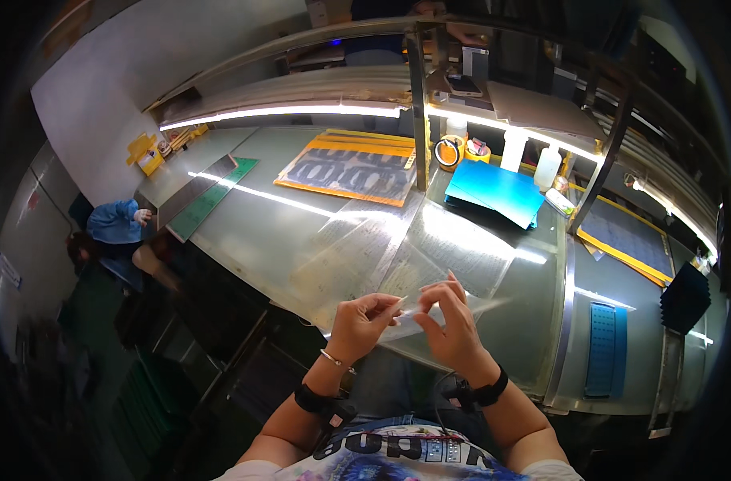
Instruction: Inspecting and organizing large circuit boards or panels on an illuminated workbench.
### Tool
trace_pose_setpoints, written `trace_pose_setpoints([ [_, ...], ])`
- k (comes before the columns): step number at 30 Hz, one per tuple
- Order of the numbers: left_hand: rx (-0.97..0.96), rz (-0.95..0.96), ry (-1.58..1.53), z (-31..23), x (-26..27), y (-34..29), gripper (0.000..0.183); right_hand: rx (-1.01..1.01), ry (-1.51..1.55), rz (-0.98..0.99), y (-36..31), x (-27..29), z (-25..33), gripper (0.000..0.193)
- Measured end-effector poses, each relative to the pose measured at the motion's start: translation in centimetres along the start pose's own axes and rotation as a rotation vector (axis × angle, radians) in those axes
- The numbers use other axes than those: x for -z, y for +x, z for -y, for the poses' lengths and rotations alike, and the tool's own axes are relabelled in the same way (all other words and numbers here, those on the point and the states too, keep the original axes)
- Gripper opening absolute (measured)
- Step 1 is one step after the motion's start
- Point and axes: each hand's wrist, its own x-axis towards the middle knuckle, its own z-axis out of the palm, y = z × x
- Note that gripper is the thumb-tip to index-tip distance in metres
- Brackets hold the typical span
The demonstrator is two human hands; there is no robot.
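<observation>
My left hand (364, 325) is closed in a pinch on a thin, clear piece of film (409, 308), just above the near edge of the bench. Close by on the right, my right hand (455, 330) has bent fingers with thumb and forefinger apart, and nothing plainly between them. A faint, smeared transparent edge (494, 305) shows beside its fingers; whether it belongs to the same film I cannot tell. Beyond both hands, clear sheets with faint printed patterns (453, 252) lie flat on the glossy bench (510, 353) and reflect the lamps.
Blue sheets (494, 192), bottles (547, 167) and a tape roll (448, 152) stand at the back. Yellow-edged dark stencils (353, 172) lie left of a metal post (418, 112). Green and brown boards (213, 200) overhang the left edge, where another person (113, 224) sits.
</observation>
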Motion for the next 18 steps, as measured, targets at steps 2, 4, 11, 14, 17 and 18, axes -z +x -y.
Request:
trace_pose_setpoints([
  [2,-0.010,0.075,-0.007,-0.6,-0.3,0.1,0.018,-0.027,0.019,-0.055,0.4,0.1,0.5,0.009],
  [4,0.011,0.154,-0.077,-0.6,-1.2,0.1,0.016,0.015,-0.014,-0.120,0.2,-0.6,-0.7,0.012],
  [11,-0.183,0.058,0.169,-0.3,-3.4,-0.5,0.012,-0.045,-0.010,-0.323,0.2,-0.7,-0.4,0.014],
  [14,-0.249,0.040,0.238,-0.8,-3.7,-0.6,0.010,-0.189,0.221,-0.389,-0.1,-0.5,-0.3,0.014],
  [17,-0.274,0.048,0.302,-1.1,-3.6,-1.0,0.010,-0.314,0.600,-0.544,0.1,0.6,-1.1,0.011],
  [18,-0.186,0.074,0.272,-1.2,-3.2,-1.4,0.010,-0.379,0.886,-0.692,0.4,1.4,-1.4,0.009],
])
